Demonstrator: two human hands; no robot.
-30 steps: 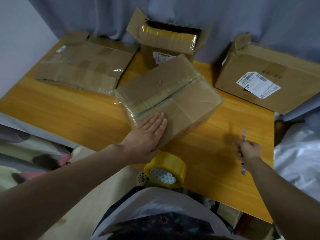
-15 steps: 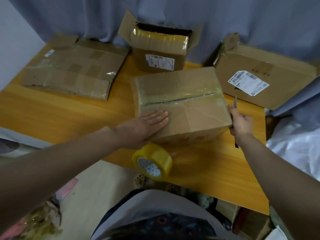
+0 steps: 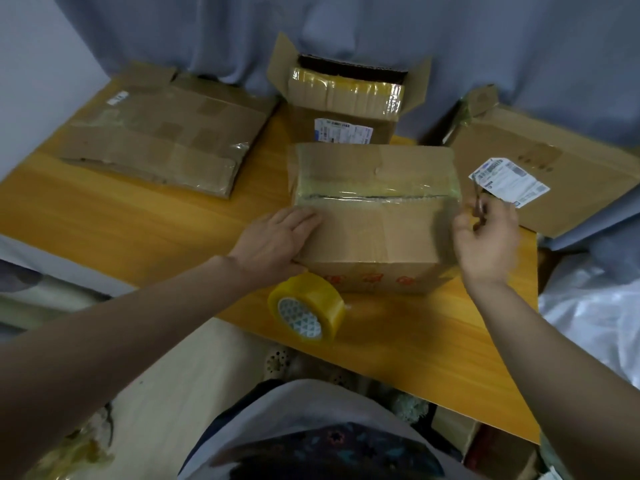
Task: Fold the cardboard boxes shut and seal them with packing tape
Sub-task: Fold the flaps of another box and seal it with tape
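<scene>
Bare tabletop (image 3: 138,233) lies left of our box (image 3: 374,233) and along the near edge. The tape roll (image 3: 306,313) stands beside its near face, and cartons (image 3: 162,147) crowd the far side. The box sits mid-tabletop, flaps down, glossy tape over the seam. Our left hand (image 3: 277,237) lies flat on top, grip holding nothing. At the box's right edge, our right hand (image 3: 485,237) pinches a thin, blurred tool (image 3: 479,202) in its grip.
</scene>
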